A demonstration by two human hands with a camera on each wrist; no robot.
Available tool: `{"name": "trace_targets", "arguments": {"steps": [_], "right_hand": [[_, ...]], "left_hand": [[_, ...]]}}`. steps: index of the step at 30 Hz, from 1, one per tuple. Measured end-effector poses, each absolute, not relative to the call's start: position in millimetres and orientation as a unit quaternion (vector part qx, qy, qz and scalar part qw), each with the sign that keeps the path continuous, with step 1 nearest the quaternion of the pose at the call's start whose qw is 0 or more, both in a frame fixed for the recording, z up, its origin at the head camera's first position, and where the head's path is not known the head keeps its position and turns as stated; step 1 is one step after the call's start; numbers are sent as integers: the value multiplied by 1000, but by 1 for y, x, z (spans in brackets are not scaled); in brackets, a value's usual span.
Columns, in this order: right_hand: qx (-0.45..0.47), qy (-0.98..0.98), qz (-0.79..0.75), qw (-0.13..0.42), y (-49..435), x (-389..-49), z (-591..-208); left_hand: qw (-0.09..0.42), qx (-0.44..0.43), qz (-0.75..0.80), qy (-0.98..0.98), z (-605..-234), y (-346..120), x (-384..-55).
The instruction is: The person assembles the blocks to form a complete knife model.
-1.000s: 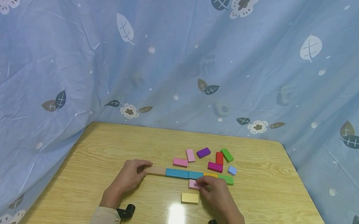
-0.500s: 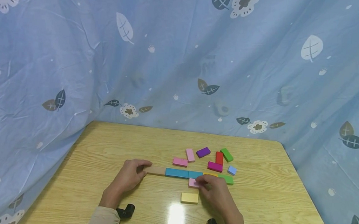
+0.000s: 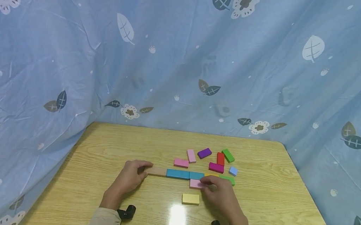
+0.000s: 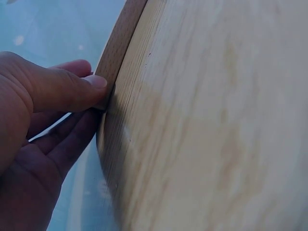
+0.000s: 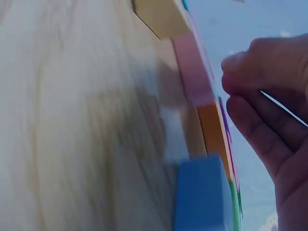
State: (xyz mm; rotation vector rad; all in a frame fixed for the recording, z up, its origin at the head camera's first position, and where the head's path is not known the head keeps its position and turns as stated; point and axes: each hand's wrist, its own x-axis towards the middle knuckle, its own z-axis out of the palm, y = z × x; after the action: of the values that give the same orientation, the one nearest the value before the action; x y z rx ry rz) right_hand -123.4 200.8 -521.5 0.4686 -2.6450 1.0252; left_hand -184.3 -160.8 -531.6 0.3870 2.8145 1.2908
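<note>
A row of blocks runs across the table: a tan wooden block [image 3: 157, 171], two blue blocks, a yellow-orange block [image 3: 211, 175] and a green block [image 3: 228, 180]. At the left end, my left hand [image 3: 131, 175] pinches the tan block between thumb and fingers. A light pink block [image 3: 195, 184] lies against the near side of the shorter blue block [image 3: 196, 176]. My right hand [image 3: 221, 195] is just right of it; in the right wrist view its bent fingertips are slightly apart from the pink block [image 5: 195, 70], holding nothing.
A pale yellow block [image 3: 190, 199] lies nearer me. Behind the row are loose pink, purple [image 3: 204, 153], red, magenta [image 3: 216, 167], green and light blue blocks. A blue block [image 5: 202, 195] fills the right wrist view's foreground. A patterned curtain [image 3: 185, 56] hangs behind the table.
My right hand has shifted slightly to the right, uncovering more of the light pink block. The left hand and the row stay where they were.
</note>
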Motion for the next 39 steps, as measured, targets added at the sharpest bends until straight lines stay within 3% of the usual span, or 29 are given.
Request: {"name": "trace_targets", "arguments": {"steps": [9,17,31,39], "right_hand": [[119,-893,414,127,241,-102,-522],[48,-884,460,65,255,-88,-520],[100,-879,466,-12,229,-93,-527],[139,-890,433,-23,210,-99,-529]], "left_hand": [[12,124,415,901,-531,-161,-183],[11,121,411,903,-532,-162,-183],[8,125,409,904,-531,-162,-183],[-2,134,410,902,-532,-161,-184]]}}
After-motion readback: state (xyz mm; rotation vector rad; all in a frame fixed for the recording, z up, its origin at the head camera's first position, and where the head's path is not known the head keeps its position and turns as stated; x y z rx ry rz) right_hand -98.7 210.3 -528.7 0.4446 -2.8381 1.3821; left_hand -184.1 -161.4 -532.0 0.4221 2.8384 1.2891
